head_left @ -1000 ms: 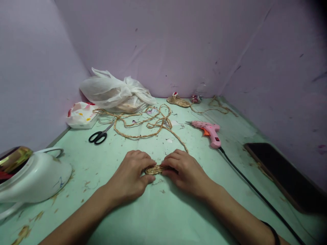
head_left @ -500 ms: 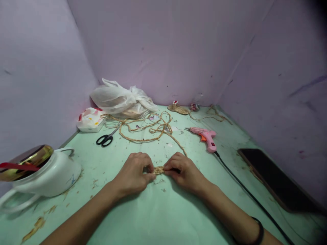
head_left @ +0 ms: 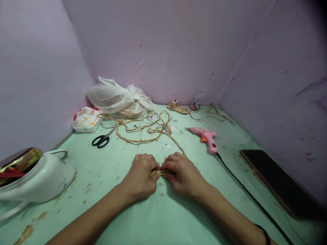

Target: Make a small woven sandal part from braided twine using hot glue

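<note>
A small flat piece of coiled straw rope (head_left: 158,173) is pinched between my two hands, low over the green table. My left hand (head_left: 143,175) grips its left end with thumb and fingers. On its other end my right hand (head_left: 180,173) is closed, the fingertips almost meeting those of the left. Most of the piece is hidden by the fingers. From behind the right hand, a long twisted rope (head_left: 139,141) runs away from me and lies in loose loops on the table.
Black-handled scissors (head_left: 100,141) lie left of the loops, a pink glue gun (head_left: 204,134) with a black cord to the right. A phone (head_left: 278,182) rests far right. A white pot (head_left: 48,177) stands left. Behind are a plastic bag (head_left: 119,97), a tissue pack (head_left: 86,119) and a woven sole-shaped piece (head_left: 178,108).
My hands have come closer together on the straw piece, the left moving right, so less of it shows between them. The view has shifted slightly.
</note>
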Demonstrator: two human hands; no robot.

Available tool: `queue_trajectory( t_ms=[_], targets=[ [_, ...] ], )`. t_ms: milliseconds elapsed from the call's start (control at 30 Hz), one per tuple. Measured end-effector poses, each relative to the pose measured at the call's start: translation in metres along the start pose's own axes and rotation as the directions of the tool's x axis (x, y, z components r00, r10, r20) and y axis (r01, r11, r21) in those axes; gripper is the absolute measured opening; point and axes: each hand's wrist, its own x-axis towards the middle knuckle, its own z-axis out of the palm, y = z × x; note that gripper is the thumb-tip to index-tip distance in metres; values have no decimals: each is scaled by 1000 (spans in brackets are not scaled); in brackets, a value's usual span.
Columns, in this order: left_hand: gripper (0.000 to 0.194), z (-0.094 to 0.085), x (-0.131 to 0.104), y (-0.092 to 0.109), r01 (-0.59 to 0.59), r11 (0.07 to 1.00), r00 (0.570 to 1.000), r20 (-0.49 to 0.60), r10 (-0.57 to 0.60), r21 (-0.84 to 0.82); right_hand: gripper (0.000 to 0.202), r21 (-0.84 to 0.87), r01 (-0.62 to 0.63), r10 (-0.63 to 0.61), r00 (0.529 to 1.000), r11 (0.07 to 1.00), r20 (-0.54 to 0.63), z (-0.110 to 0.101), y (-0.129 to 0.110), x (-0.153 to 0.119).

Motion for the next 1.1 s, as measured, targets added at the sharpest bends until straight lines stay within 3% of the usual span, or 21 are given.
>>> queue_trajectory(
  t_ms=[133, 300, 400, 533, 600, 733, 900, 1000, 1100],
  targets=[
    [11, 0, 5, -3, -109, 993, 993, 46, 107, 42, 13, -129, 4, 5, 998, 992, 70, -3, -4, 5],
    [11, 5, 7, -11, -187, 982, 982, 11, 187, 17, 13, -133, -13, 21, 998, 991, 54, -1, -7, 4],
    [12, 5, 6, -11, -176, 984, 984, -31, 176, -1, 16, -131, -17, 22, 999, 991, 39, -13, 1, -5],
    [15, 4, 5, -9, -146, 989, 989, -31, 146, 5, 24, -105, -26, 17, 996, 994, -83, -34, 20, -19],
    [15, 4, 5, -8, -135, 991, 991, -16, 135, 8, 25, -99, -13, 6, 998, 995, -64, -37, 25, -22],
    [16, 5, 5, -7, -137, 991, 990, -21, 137, 14, 21, -143, -1, 5, 1000, 990, 29, -27, 27, -19],
    [15, 6, 4, -7, -177, 984, 983, -42, 178, 34, 14, -123, 20, -16, 999, 992, 30, -15, 26, -15],
    [15, 5, 3, -6, -166, 985, 985, -37, 168, 41, 24, -179, -41, 49, 998, 983, 39, -21, 21, -16],
    [15, 3, 3, -5, -148, 988, 989, -20, 148, 41, 15, -268, -152, 178, 981, 951, 72, -31, 14, -17]
  ],
)
